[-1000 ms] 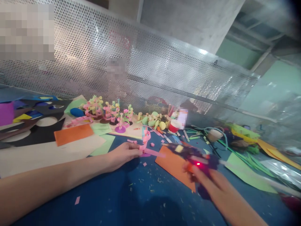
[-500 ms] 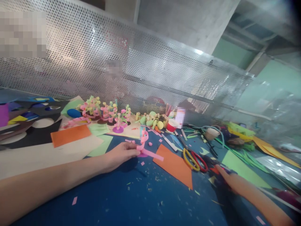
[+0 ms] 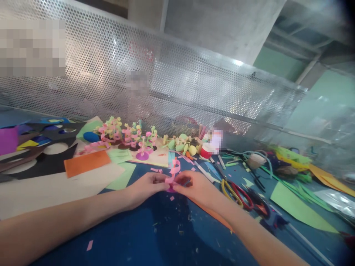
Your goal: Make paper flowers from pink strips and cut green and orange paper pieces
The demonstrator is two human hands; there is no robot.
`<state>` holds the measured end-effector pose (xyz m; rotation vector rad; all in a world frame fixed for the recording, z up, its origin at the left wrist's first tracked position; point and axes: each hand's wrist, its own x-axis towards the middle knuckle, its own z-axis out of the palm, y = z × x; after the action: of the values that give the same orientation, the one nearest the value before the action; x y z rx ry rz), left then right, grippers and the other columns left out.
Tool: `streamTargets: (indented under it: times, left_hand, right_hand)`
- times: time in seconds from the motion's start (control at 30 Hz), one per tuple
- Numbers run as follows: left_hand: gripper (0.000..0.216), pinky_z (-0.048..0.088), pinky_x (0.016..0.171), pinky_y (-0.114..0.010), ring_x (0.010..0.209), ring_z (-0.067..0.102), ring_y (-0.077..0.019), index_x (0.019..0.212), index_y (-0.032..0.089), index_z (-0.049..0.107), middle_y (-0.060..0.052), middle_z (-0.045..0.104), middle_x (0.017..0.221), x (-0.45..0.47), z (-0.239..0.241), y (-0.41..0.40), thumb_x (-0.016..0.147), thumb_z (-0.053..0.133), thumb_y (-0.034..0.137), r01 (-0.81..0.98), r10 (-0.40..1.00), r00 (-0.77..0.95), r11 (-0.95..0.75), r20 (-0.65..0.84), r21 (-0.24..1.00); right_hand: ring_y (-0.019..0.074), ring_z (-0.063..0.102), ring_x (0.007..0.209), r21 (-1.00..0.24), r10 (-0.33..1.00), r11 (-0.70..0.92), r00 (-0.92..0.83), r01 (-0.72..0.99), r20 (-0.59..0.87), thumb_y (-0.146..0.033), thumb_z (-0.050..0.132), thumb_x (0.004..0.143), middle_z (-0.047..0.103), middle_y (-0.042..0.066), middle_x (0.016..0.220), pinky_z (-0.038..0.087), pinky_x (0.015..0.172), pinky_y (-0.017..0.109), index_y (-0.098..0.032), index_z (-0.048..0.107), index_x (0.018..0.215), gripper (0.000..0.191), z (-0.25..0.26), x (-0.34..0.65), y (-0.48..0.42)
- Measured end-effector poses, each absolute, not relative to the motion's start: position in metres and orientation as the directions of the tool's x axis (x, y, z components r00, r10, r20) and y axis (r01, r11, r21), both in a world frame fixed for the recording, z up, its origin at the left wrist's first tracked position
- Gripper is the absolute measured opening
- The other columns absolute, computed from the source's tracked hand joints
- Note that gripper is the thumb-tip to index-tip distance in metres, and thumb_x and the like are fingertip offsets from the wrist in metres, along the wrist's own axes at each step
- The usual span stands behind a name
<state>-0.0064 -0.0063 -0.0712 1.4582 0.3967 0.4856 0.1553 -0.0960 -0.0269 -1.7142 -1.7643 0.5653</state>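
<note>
Low over the blue table, my left hand [image 3: 146, 187] pinches the base of a curled pink paper strip [image 3: 174, 169], which stands up from a small purple disc [image 3: 170, 190]. From the other side my right hand [image 3: 197, 187] closes thumb and fingers on the same pink strip, close to the left fingertips. The strip's lower end is mostly hidden by the fingers. Under the right wrist lies an orange paper sheet [image 3: 213, 214], partly covered. To the right of that wrist rests a dark glue gun [image 3: 273, 218] with a white stick at its rear.
Scissors with yellow and red handles [image 3: 245, 195] lie right of my right hand. Several curled paper pieces [image 3: 131, 136] stand at the back, before a perforated metal screen [image 3: 188, 81]. Green paper [image 3: 302, 210] lies right; orange paper [image 3: 87, 162] and cream sheets [image 3: 55, 192] lie left.
My right hand has left the glue gun at the right and moved left to grip the pink strip. My left hand keeps its hold. The view has shifted slightly.
</note>
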Motion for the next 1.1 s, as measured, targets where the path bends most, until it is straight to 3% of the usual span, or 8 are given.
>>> streamTargets:
  times: [0.37, 0.6, 0.73, 0.97, 1.1]
  left_hand:
    - [0.022, 0.042, 0.085, -0.031, 0.091, 0.060, -0.0226, 0.090, 0.017, 0.066, -0.005, 0.067, 0.093, -0.005, -0.073, -0.005, 0.076, 0.060, 0.032, 0.013, 0.552, 0.832, -0.114, 0.053, 0.993]
    - [0.032, 0.044, 0.084, -0.033, 0.090, 0.059, -0.0189, 0.101, 0.019, 0.052, -0.005, 0.061, 0.095, -0.003, -0.083, -0.002, 0.073, 0.065, 0.027, -0.075, 0.583, 0.808, -0.046, 0.088, 0.996]
    - [0.041, 0.044, 0.083, -0.033, 0.092, 0.058, -0.0171, 0.106, 0.022, 0.046, -0.003, 0.057, 0.100, -0.004, -0.086, -0.001, 0.071, 0.068, 0.021, -0.110, 0.581, 0.806, -0.038, 0.111, 0.993]
    - [0.031, 0.042, 0.087, -0.038, 0.093, 0.058, -0.0204, 0.101, 0.018, 0.054, -0.006, 0.059, 0.103, -0.004, -0.076, -0.007, 0.073, 0.066, 0.026, -0.116, 0.595, 0.797, -0.010, 0.099, 0.993]
    - [0.033, 0.042, 0.088, -0.034, 0.095, 0.058, -0.0190, 0.101, 0.019, 0.057, -0.005, 0.061, 0.105, -0.004, -0.065, -0.010, 0.071, 0.068, 0.023, -0.103, 0.622, 0.783, 0.129, 0.000, 0.986]
  right_hand:
    - [0.0150, 0.062, 0.076, -0.835, 0.966, 0.041, 0.193, 0.548, 0.174, -0.028, 0.060, 0.078, 0.065, 0.001, 0.084, 0.049, 0.070, 0.027, -0.021, 0.060, 0.088, 0.012, -0.055, 0.149, -0.100]
    - [0.0135, 0.058, 0.072, -0.885, 0.963, 0.057, 0.209, 0.461, 0.171, -0.026, 0.061, 0.076, 0.061, 0.000, 0.080, 0.048, 0.067, 0.024, -0.020, 0.061, 0.087, 0.013, -0.054, 0.147, -0.100]
    - [0.0141, 0.058, 0.067, -0.886, 0.972, 0.025, 0.195, 0.463, 0.129, -0.027, 0.062, 0.075, 0.062, 0.000, 0.072, 0.047, 0.066, 0.026, -0.019, 0.063, 0.077, 0.008, -0.052, 0.146, -0.101]
    - [0.0169, 0.060, 0.066, -0.924, 0.961, -0.024, 0.262, 0.382, 0.083, -0.032, 0.064, 0.072, 0.064, 0.001, 0.069, 0.047, 0.062, 0.028, -0.021, 0.066, 0.076, 0.012, -0.055, 0.145, -0.099]
    - [0.0187, 0.060, 0.073, -0.925, 0.932, -0.033, 0.345, 0.379, 0.108, -0.035, 0.064, 0.073, 0.066, 0.002, 0.078, 0.046, 0.065, 0.030, -0.021, 0.066, 0.077, 0.015, -0.059, 0.148, -0.099]
